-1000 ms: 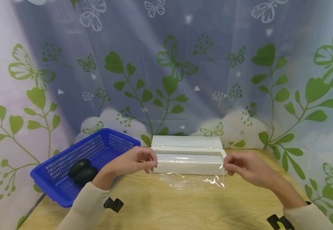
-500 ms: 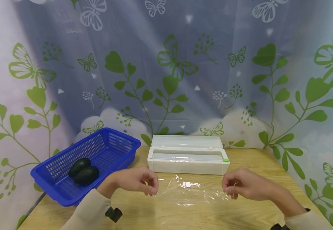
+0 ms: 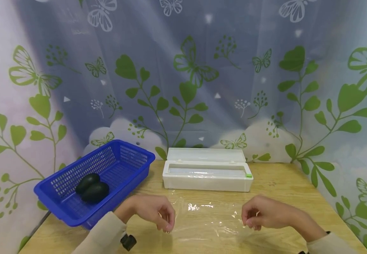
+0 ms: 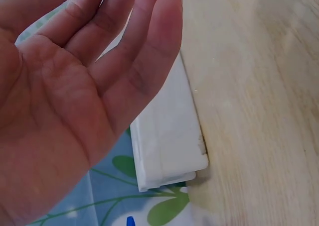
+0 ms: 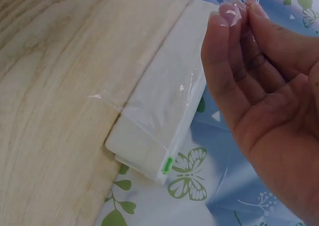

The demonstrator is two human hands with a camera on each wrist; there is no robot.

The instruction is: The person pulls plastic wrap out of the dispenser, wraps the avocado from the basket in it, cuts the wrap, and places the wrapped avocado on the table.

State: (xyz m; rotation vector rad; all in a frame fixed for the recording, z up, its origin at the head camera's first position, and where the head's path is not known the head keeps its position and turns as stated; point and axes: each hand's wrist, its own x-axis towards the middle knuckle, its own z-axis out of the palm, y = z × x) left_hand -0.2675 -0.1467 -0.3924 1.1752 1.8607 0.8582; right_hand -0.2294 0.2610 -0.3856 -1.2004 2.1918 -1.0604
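Observation:
A sheet of clear plastic wrap (image 3: 207,215) stretches between my two hands, low over the table in front of a white wrap dispenser (image 3: 207,183). My left hand (image 3: 154,211) pinches the sheet's left corner between thumb and fingertips; in the left wrist view its palm faces the camera and the fingertips are partly cut off. The right corner is pinched by my right hand (image 3: 267,213); in the right wrist view the film (image 5: 149,121) runs from its fingertips across the dispenser. The dispenser's lid (image 3: 206,154) stands raised, and a roll (image 3: 207,172) lies inside.
A blue plastic basket (image 3: 132,176) sits at the left of the wooden table (image 3: 278,183). Two dark green oval fruits (image 3: 95,192), seemingly avocados, lie in it. A small green slider (image 3: 249,175) is at the dispenser's right end. Behind hangs a patterned curtain (image 3: 234,116).
Both hands have drawn back from the dispenser toward the camera, pulling more clear wrap out over the table. The dispenser and basket have stayed in place.

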